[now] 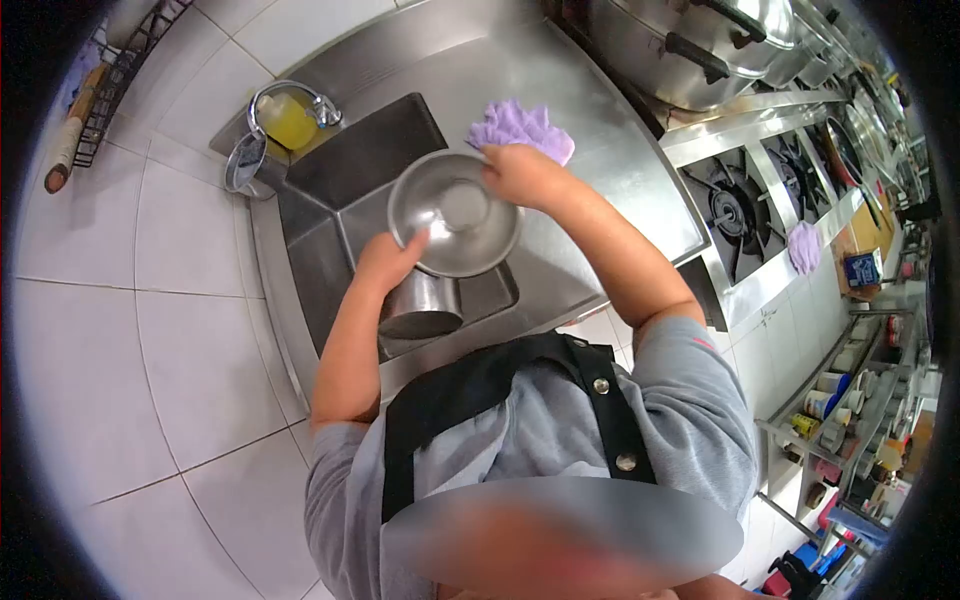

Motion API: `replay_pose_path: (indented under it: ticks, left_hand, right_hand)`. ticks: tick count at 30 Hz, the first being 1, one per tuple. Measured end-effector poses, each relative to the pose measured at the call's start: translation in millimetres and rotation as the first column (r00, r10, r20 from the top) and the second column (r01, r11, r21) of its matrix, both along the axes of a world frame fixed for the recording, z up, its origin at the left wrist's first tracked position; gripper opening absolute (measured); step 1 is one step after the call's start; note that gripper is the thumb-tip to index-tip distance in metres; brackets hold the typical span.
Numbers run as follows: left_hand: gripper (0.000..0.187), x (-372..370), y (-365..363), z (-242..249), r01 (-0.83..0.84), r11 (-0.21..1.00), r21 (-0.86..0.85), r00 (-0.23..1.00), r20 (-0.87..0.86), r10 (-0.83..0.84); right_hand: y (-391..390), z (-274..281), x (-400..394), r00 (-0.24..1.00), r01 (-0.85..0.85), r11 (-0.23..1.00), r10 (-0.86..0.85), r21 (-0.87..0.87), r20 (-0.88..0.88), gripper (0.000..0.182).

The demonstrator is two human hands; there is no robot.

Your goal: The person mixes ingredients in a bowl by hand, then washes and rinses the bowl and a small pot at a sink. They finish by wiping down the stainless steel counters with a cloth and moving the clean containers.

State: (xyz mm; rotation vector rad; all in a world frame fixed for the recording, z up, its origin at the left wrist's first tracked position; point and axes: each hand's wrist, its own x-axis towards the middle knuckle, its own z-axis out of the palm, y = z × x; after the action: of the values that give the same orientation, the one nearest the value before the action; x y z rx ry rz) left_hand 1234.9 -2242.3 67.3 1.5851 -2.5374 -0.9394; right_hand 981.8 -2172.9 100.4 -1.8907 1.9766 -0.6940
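A round stainless steel bowl [455,215] is tilted over the sink, its inside turned up toward me. My left hand [388,263] grips the near left of its rim, thumb over the inside. My right hand [522,177] is closed on the far right of the rim, fingers partly hidden. Under the bowl, in the near sink basin [490,290], sits a metal pot [422,305], partly covered by the bowl. A crumpled purple cloth [520,128] lies on the steel counter just beyond my right hand.
A curved faucet [325,110] stands at the back by a container of yellow liquid [287,122]. A metal mug [246,165] is at the sink's left edge. Large pots [700,50] and a gas burner [733,212] are right. Another purple cloth [804,248] hangs at the stove's front.
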Motion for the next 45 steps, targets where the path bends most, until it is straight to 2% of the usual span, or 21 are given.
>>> replay_pose_path:
  ticks: [1, 3, 4, 5, 6, 7, 10, 15, 17, 19, 21, 25, 28, 29, 30, 32, 34, 35, 39, 43, 45]
  left_hand:
    - [0.059, 12, -8, -13, -0.150, 0.988, 0.046, 0.985, -0.079, 0.154]
    - [0.052, 44, -18, -27, -0.245, 0.964, 0.098, 0.923, -0.282, 0.263]
    - [0.051, 59, -20, -30, -0.267, 0.957, 0.110, 0.898, -0.333, 0.289]
    - [0.051, 73, -22, -32, -0.291, 0.949, 0.125, 0.867, -0.385, 0.316]
    - [0.050, 84, -22, -29, -0.334, 0.931, 0.145, 0.853, -0.374, 0.365]
    - [0.050, 91, -20, -21, -0.379, 0.910, 0.166, 0.835, -0.362, 0.414]
    - [0.047, 102, -17, -14, -0.540, 0.828, 0.151, 0.702, -0.462, 0.542]
    - [0.044, 117, -37, -43, -0.604, 0.761, 0.236, 0.543, -0.576, 0.611]
    - [0.042, 112, -39, -38, -0.640, 0.732, 0.231, 0.538, -0.545, 0.643]
    - [0.040, 109, -39, -33, -0.677, 0.706, 0.208, 0.569, -0.460, 0.682]
    - [0.038, 107, -45, -39, -0.678, 0.706, 0.204, 0.570, -0.459, 0.681]
    - [0.036, 110, -45, -61, -0.659, 0.714, 0.236, 0.541, -0.510, 0.669]
    - [0.036, 102, -46, -55, -0.684, 0.685, 0.253, 0.529, -0.474, 0.704]
    - [0.036, 100, -46, -50, -0.680, 0.692, 0.240, 0.526, -0.498, 0.690]
    - [0.036, 98, -46, -45, -0.675, 0.702, 0.227, 0.524, -0.521, 0.673]
    - [0.037, 102, -47, -48, -0.609, 0.777, 0.162, 0.538, -0.635, 0.554]
    - [0.038, 98, -45, -31, -0.620, 0.773, 0.132, 0.563, -0.611, 0.556]
    - [0.039, 102, -45, -31, -0.632, 0.765, 0.126, 0.544, -0.631, 0.553]
    - [0.041, 113, -37, -25, -0.597, 0.776, 0.202, 0.500, -0.663, 0.557]
    - [0.043, 111, -19, 3, -0.576, 0.802, 0.161, 0.530, -0.673, 0.516]
    - [0.042, 111, -15, 11, -0.517, 0.845, 0.139, 0.565, -0.686, 0.459]
  right_hand:
    - [-8, 3, -3, 0.964, -0.125, 0.992, 0.115, 0.027, 0.239, 0.035]
    - [-26, 6, -11, 0.691, -0.373, 0.928, 0.282, -0.006, 0.665, 0.040]
    - [-34, -4, -26, 0.715, -0.365, 0.929, 0.325, -0.066, 0.619, 0.049]
    - [-39, -23, -41, 0.935, -0.230, 0.973, 0.227, -0.024, 0.273, 0.050]
    - [-41, -50, -57, 0.990, -0.088, 0.995, 0.082, -0.040, -0.117, 0.052]
    - [-45, -76, -70, 0.872, 0.035, 0.993, -0.086, -0.113, -0.482, 0.054]
    - [-34, -109, -50, 0.866, 0.035, 0.993, -0.087, -0.115, -0.493, 0.056]
    - [6, -101, -19, 0.889, -0.255, 0.966, 0.223, -0.028, -0.401, 0.050]
    - [-20, -123, -65, 0.945, 0.036, 0.986, 0.020, 0.164, -0.325, 0.047]
    - [-54, -133, -115, 0.804, 0.457, 0.885, -0.452, -0.084, -0.387, 0.050]
    - [-104, -133, -163, 0.599, 0.671, 0.724, -0.656, -0.160, -0.459, 0.054]
    - [-227, -123, -180, 0.521, 0.790, 0.611, -0.712, -0.049, -0.471, 0.063]
    - [-329, -144, -130, 0.548, 0.796, 0.580, -0.812, -0.172, -0.201, 0.060]
    - [-352, -149, -101, 0.642, 0.693, 0.709, -0.691, -0.135, -0.333, 0.057]
    - [-372, -167, -66, 0.681, 0.581, 0.753, -0.657, -0.309, -0.322, 0.056]
    - [-376, -147, 9, 0.783, 0.441, 0.873, -0.489, -0.211, -0.385, 0.054]
    - [-356, -119, 60, 0.985, 0.147, 0.988, -0.150, -0.043, -0.085, 0.046]
    - [-373, -156, 83, 0.956, 0.023, 0.984, -0.073, -0.175, -0.282, 0.048]
    - [-338, -96, 87, 0.934, -0.356, 0.920, 0.342, 0.164, 0.107, 0.027]
    - [-221, -42, 6, 0.989, -0.077, 0.990, 0.090, 0.117, -0.117, 0.026]
    - [-155, -90, -52, 0.962, 0.025, 1.000, -0.026, -0.008, -0.273, 0.041]
